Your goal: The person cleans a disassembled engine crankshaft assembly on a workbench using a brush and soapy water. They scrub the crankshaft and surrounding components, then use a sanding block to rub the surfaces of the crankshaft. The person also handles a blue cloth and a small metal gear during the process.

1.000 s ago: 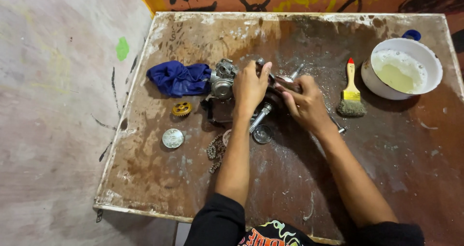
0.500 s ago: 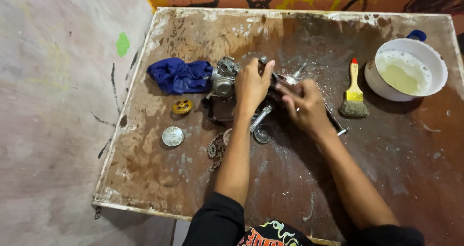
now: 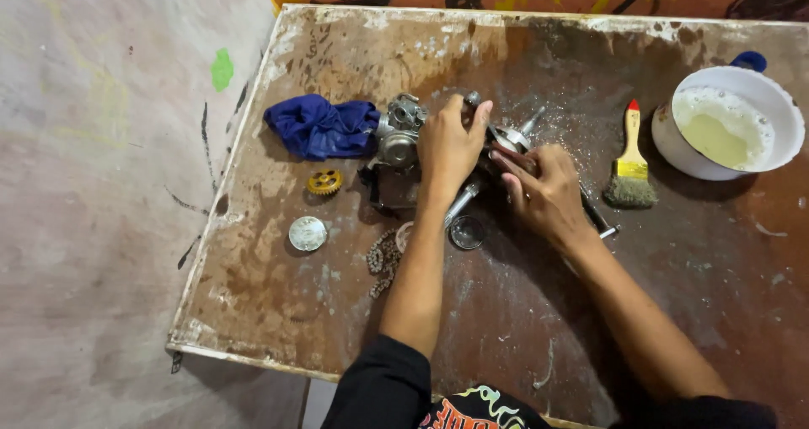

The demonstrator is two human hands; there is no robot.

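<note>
A greasy metal engine assembly lies in the middle of a worn brown table. My left hand lies over its top and grips it, thumb stretched toward a small round knob. My right hand presses on the assembly's right side, fingers curled around a dark part beside a shiny metal piece. What sits under both palms is hidden. A steel rod pokes out below my left wrist.
A blue rag lies left of the assembly. Nearby are a yellow gear, a round metal cap, a chain and a small ring. To the right lie a paintbrush and a white bowl of pale liquid.
My right hand has shifted slightly on the assembly's right side. The left hand keeps its hold. The view has drifted a little.
</note>
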